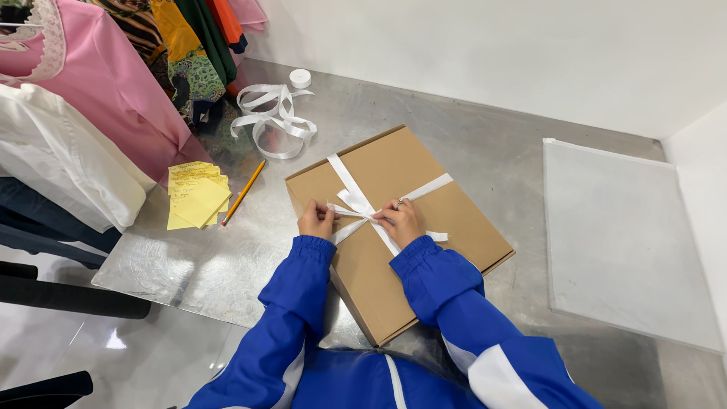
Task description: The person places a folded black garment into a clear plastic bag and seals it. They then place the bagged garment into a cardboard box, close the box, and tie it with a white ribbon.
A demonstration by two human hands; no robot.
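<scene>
white ribbon point(362, 208) crossed on flat brown cardboard box point(397, 227); knot lay btwn left hand point(315, 222) & right hand point(401, 222), both pinched shut on its ends.

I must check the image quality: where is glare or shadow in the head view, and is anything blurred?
Head view: glare lies on the metal table at lower left; soft shadow falls beside the cardboard box; both hands, left hand and right hand, and the white ribbon look sharp.

Your steel table point(485, 144) carries: flat cardboard box point(424, 227) at centre; yellow notes point(195, 197) and pencil point(244, 192) at your left; loose white ribbon point(273, 117) and ribbon spool point(300, 77) beyond; clear plastic bag point(621, 235) at your right.
</scene>
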